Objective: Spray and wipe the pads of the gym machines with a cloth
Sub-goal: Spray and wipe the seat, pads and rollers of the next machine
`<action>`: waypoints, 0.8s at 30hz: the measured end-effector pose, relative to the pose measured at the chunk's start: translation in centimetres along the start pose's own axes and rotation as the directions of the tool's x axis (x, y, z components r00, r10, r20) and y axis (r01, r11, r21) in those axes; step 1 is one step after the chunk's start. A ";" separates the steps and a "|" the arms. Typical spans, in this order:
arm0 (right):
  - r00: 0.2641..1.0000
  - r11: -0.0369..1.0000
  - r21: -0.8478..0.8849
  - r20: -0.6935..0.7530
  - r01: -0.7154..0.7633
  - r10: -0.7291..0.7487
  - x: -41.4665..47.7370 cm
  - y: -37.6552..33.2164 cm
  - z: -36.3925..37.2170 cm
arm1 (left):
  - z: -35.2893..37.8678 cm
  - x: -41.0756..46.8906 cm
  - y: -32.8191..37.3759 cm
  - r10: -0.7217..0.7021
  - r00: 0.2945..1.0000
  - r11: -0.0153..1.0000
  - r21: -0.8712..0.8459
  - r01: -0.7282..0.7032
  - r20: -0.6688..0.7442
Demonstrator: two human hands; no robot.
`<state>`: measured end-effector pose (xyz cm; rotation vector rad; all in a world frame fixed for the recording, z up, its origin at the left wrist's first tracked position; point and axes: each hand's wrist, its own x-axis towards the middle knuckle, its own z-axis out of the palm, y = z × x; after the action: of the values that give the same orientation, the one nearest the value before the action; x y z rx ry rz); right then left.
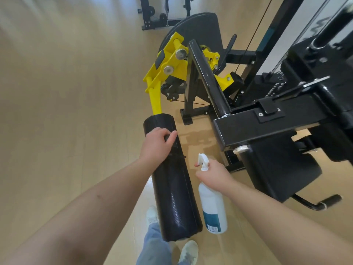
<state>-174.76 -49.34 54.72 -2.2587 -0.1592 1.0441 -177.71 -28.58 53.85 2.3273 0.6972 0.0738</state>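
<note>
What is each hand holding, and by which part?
The right hand grips the white spray bottle at its neck. The left hand rests on the black roller pad; whether it holds anything cannot be told.

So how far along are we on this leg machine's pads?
Done: nothing I can confirm, as neither pad shows a clear wet sheen. In hand: the left hand presses what looks like a dark cloth on the roller pad, and the right hand grips the spray bottle beside it. Left: the seat pad on the right, which neither hand touches.
</note>
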 end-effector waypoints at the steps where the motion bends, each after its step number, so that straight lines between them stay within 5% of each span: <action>1: 1.000 1.000 0.003 -0.001 -0.008 0.008 0.6 -0.2 -0.1 | -0.1 1.5 0.4 0.011 1.000 1.000 -0.006 -0.011 -0.025; 12: 1.000 1.000 -0.008 -0.015 -0.020 0.020 5.9 -1.6 0.3 | 2.1 12.6 0.6 0.097 0.989 0.995 -0.004 -0.098 -0.111; 16: 0.999 0.999 0.015 -0.025 -0.042 0.042 6.9 -1.1 0.0 | 4.3 13.8 -1.6 0.082 0.984 0.829 0.538 -0.155 0.156; 24: 0.998 0.998 0.019 -0.007 -0.061 0.061 5.5 1.0 1.1 | 6.2 7.3 -1.8 0.199 0.885 0.705 0.566 -0.428 0.421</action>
<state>-172.00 -47.66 50.07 -2.2628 -0.0769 1.0643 -170.83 -27.57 46.99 3.0053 0.1257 -0.4754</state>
